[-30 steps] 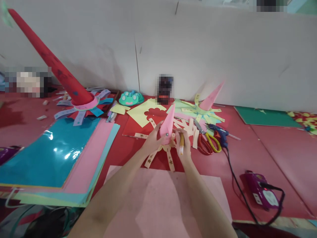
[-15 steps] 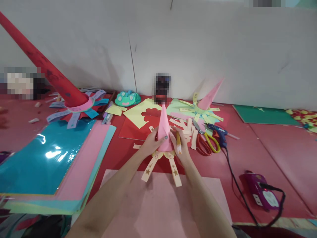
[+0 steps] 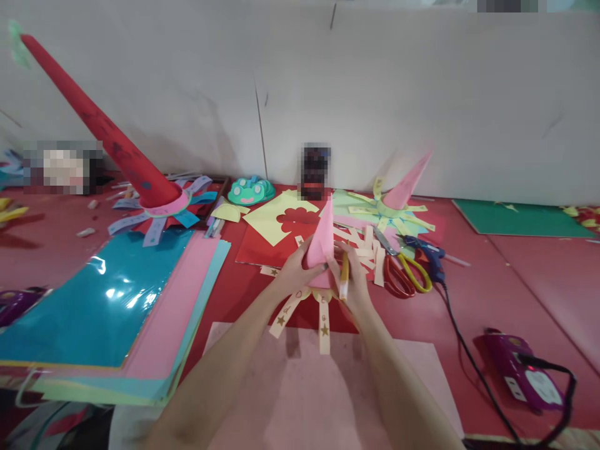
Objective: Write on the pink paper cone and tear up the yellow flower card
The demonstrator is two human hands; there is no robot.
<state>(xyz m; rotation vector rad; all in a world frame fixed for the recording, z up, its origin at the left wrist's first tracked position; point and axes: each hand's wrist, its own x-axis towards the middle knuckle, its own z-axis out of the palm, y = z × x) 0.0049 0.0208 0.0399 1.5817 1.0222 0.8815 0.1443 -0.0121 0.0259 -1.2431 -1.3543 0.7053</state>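
A pink paper cone (image 3: 321, 240) stands point up at the middle of the table, leaning slightly right. Around its base runs a yellow scalloped edge, and paper strips (image 3: 324, 328) with letters and gold stars hang toward me. My left hand (image 3: 300, 269) is closed round the cone's left side, thumb across the front. My right hand (image 3: 355, 278) keeps a yellow pen (image 3: 345, 276) tucked in its fingers, while its fingertips touch the cone's right side. Behind my right hand lie loose cream strips (image 3: 379, 262). A pink sheet (image 3: 300, 400) lies under my forearms.
Scissors (image 3: 405, 275) and a blue glue gun (image 3: 434, 257) lie to the right, its cable running to a purple power box (image 3: 522, 372). Left are stacked coloured sheets (image 3: 154, 337) and a tall red cone (image 3: 117, 144). A second pink cone (image 3: 407, 181) stands at the back.
The pink cone has turned in my hands, so the front strips have swung left and one now points straight at me. My view has shifted a little left.
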